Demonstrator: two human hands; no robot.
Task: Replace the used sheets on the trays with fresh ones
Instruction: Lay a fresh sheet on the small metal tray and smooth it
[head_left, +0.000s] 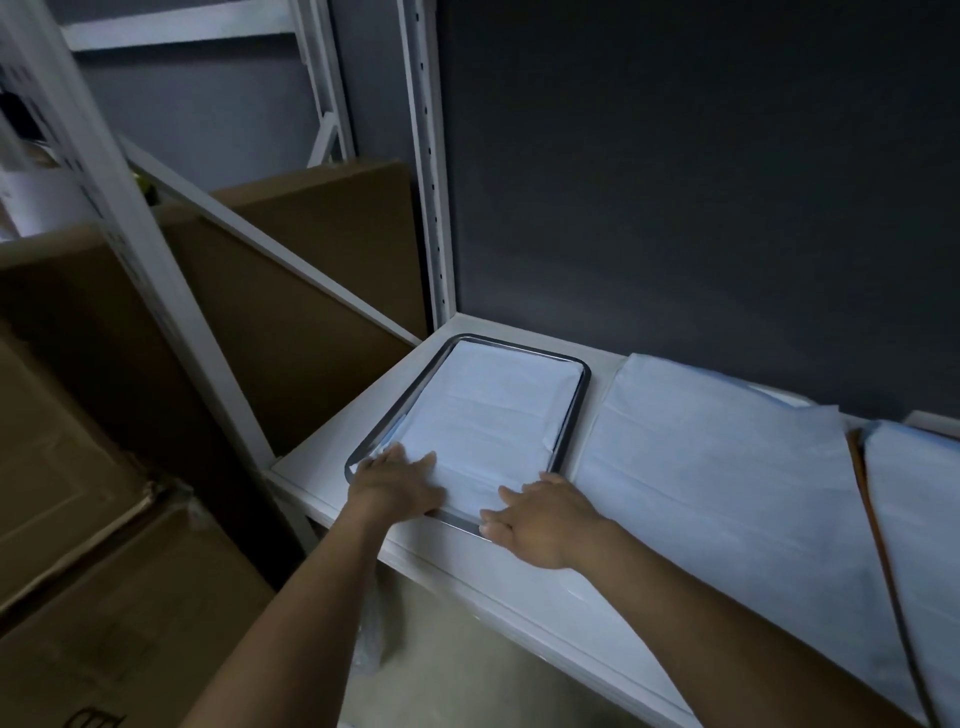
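The white shelf (332, 452) carries everything close to its near lip, with cardboard boxes (104, 415) crowding the left, so a hard shove could push the tray over the edge. The loose pile of sheets (717, 467) lies just right of the tray (574, 410), near enough that a sliding wrist may drag or crease it. Inside the tray, the sheet (483, 415) seems to ride up the rim at its near left corner; pressing there may set a fold or tear it. The left hand (397, 486) lies flat, fingers spread, on that corner, and the right hand (540, 517) rests straight-fingered on the near right edge
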